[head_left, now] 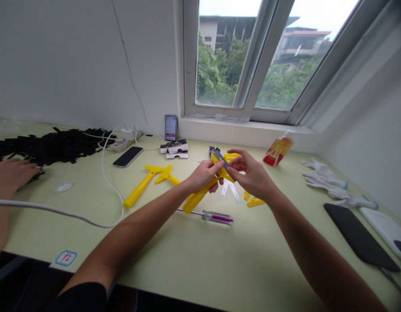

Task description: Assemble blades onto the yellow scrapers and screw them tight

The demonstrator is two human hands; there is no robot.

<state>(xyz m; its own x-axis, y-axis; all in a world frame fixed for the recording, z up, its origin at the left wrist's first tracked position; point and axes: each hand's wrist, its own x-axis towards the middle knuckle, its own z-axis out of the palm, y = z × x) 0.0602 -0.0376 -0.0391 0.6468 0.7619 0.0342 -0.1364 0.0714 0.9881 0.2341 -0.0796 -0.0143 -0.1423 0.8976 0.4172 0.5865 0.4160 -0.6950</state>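
Note:
My left hand is closed round the head of a yellow scraper handle, whose grip slants down to the left. A grey metal blade lies against the head, under my left thumb. My right hand has its thumb and a finger at the blade's edge; its fingers are curled. Below the handle lies a screwdriver with a clear and purple grip. Two more yellow handles are on the table to the left. White metal strips and yellow pieces lie beneath and beside my hands.
Another person's hand rests by a black pile at the left. A phone, white cable, small boxes, bottle, gloves and black slab lie around the table.

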